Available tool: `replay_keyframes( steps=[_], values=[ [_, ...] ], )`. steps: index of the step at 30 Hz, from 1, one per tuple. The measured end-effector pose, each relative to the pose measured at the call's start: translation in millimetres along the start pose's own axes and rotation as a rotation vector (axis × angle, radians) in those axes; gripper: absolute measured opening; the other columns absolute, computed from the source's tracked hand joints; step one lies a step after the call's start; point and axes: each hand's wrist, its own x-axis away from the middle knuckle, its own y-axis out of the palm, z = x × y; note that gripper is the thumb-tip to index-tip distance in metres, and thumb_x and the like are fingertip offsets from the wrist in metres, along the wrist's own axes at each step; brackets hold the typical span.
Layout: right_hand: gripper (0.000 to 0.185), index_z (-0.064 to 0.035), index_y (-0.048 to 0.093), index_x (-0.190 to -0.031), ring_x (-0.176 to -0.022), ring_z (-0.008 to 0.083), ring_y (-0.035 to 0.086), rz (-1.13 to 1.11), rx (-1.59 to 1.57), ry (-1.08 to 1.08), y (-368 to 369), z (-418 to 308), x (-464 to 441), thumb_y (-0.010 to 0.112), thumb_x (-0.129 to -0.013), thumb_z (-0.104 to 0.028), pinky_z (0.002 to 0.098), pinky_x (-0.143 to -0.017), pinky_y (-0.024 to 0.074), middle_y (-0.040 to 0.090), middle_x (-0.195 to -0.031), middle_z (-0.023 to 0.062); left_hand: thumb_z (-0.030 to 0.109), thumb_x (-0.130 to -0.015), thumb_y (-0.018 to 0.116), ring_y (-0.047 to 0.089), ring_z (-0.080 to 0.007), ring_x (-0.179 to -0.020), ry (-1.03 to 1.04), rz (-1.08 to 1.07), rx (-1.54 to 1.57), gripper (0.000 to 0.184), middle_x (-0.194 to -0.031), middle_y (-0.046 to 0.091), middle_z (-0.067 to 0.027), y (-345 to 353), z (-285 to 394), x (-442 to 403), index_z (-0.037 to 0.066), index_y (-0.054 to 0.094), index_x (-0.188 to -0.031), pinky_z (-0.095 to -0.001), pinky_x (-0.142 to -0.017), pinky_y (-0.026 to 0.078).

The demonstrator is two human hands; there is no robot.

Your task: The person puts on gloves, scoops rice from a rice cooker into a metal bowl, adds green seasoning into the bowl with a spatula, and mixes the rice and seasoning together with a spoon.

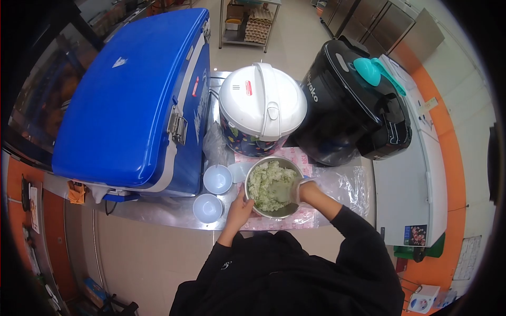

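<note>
A round metal bowl (286, 211) stands at the table's front, filled with a pale green and white chopped or grainy mix (262, 184) whose exact kind I cannot make out. My left hand (241, 211) grips the bowl's near left rim, thumb over the edge. From the right, my right hand (296, 191) reaches over the rim into the mix. It seems to wear a clear plastic glove; its fingers are blurred against the food. Left of the bowl sit two light blue small bowls, one farther back (217, 179) and one nearer (207, 208).
Behind the bowl stands a white-lidded rice cooker (262, 97). A big blue cooler box (132, 100) fills the left side. At right is a black Miyako appliance (337, 100) with a turquoise scoop (367, 71) on its lid. Pink printed paper (297, 156) lies under the bowl.
</note>
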Motion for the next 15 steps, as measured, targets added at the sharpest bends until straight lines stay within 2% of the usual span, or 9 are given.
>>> replay_keyframes(
  steps=[1,3,6,7,10,11,13,15],
  values=[
    [0.028,-0.0029,0.069,-0.087,-0.088,0.0332,0.065,0.006,-0.034,0.173,-40,-8,26,0.056,-0.076,-0.025,0.0398,-0.075,0.0502,0.065,-0.091,0.0207,0.021,-0.09,0.047,0.066,-0.0269,-0.066,-0.037,0.045,-0.026,0.057,-0.07,0.064,-0.0162,-4,16,7,-0.001,0.024,-0.138,-0.0342,-0.064,0.05],
    [0.029,-0.0021,0.069,-0.088,-0.087,0.0331,0.065,0.013,-0.059,0.293,-117,-23,63,0.057,-0.076,-0.026,0.0388,-0.073,0.0508,0.066,-0.091,0.0199,0.024,-0.092,0.045,0.065,-0.0301,-0.069,-0.041,0.136,-0.04,0.06,-0.073,0.064,-0.018,-4,23,14,-0.001,0.02,-0.14,-0.0365,-0.065,0.048],
    [0.025,-0.0021,0.069,-0.087,-0.081,0.0313,0.066,0.141,-0.013,0.45,-142,-31,55,0.058,-0.076,-0.022,0.0374,-0.068,0.0517,0.067,-0.087,0.0183,0.023,-0.092,0.044,0.065,-0.031,-0.072,-0.017,0.114,-0.083,0.059,-0.081,0.064,-0.02,3,16,19,-0.002,0.02,-0.14,-0.037,-0.066,0.048],
    [0.023,-0.0023,0.069,-0.085,-0.079,0.0305,0.067,0.208,0.019,0.503,-142,-34,51,0.058,-0.077,-0.021,0.0369,-0.066,0.0519,0.067,-0.085,0.0178,0.022,-0.092,0.043,0.064,-0.0318,-0.074,0.049,0.128,-0.055,0.057,-0.087,0.062,-0.0222,10,6,17,0.001,0.021,-0.141,-0.0384,-0.068,0.048],
    [0.016,-0.0046,0.069,-0.077,-0.07,0.0278,0.067,0.453,0.132,0.424,-114,-34,14,0.057,-0.077,-0.014,0.0362,-0.057,0.0511,0.067,-0.078,0.0157,0.018,-0.092,0.046,0.065,-0.0257,-0.072,0.062,0.105,-0.044,0.057,-0.088,0.063,-0.018,9,10,17,0.006,0.022,-0.142,-0.0352,-0.064,0.051],
    [0.015,-0.0071,0.068,-0.073,-0.065,0.0262,0.066,0.523,0.307,0.321,-103,-35,5,0.054,-0.077,-0.01,0.037,-0.052,0.0499,0.066,-0.074,0.014,0.016,-0.092,0.046,0.065,-0.0231,-0.072,0.039,0.075,0.088,0.056,-0.091,0.063,-0.0166,8,8,15,0.007,0.021,-0.142,-0.0335,-0.062,0.052],
    [0.017,-0.0071,0.068,-0.071,-0.064,0.0257,0.066,0.442,0.356,0.165,-99,-46,-4,0.053,-0.078,-0.011,0.0374,-0.052,0.05,0.066,-0.073,0.0145,0.011,-0.092,0.046,0.064,-0.018,-0.073,-0.007,0.019,0.352,0.057,-0.097,0.063,-0.0138,7,-1,9,0.01,0.021,-0.143,-0.0302,-0.059,0.054],
    [0.017,-0.0064,0.067,-0.073,-0.063,0.0253,0.066,0.378,0.347,0.01,-89,-50,-10,0.053,-0.078,-0.012,0.0375,-0.051,0.0501,0.066,-0.073,0.0145,0.009,-0.092,0.045,0.064,-0.0153,-0.073,-0.057,-0.028,0.446,0.057,-0.105,0.061,-0.0116,5,-6,8,0.011,0.019,-0.144,-0.0283,-0.058,0.056]
  ],
)
